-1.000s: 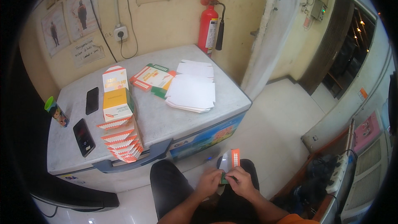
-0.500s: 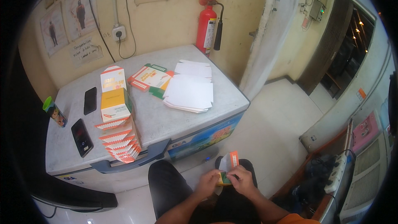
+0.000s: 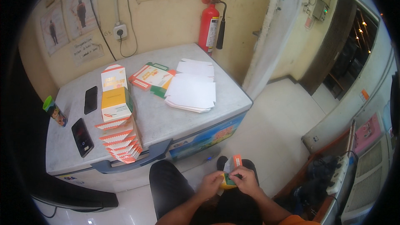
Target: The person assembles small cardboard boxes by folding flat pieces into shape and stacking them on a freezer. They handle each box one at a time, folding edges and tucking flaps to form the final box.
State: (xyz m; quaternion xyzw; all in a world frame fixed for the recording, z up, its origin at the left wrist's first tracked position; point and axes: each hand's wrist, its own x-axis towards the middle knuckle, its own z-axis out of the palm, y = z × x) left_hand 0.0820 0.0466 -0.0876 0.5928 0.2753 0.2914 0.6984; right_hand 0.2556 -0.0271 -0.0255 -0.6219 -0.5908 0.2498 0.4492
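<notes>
My left hand (image 3: 211, 184) pinches the box (image 3: 227, 182) at its left, my right hand (image 3: 246, 181) its green flap; it sits between them, equally near, over my right leg (image 3: 251, 166), apart from the surface's (image 3: 156, 118) front edge; its length points away, orange end farthest.

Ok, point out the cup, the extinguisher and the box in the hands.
Cup (image 3: 56, 112): head view, on its patterned side.
Extinguisher (image 3: 204, 26): head view, on its red body.
Box (image 3: 227, 185): head view, on a yellow panel.
</notes>
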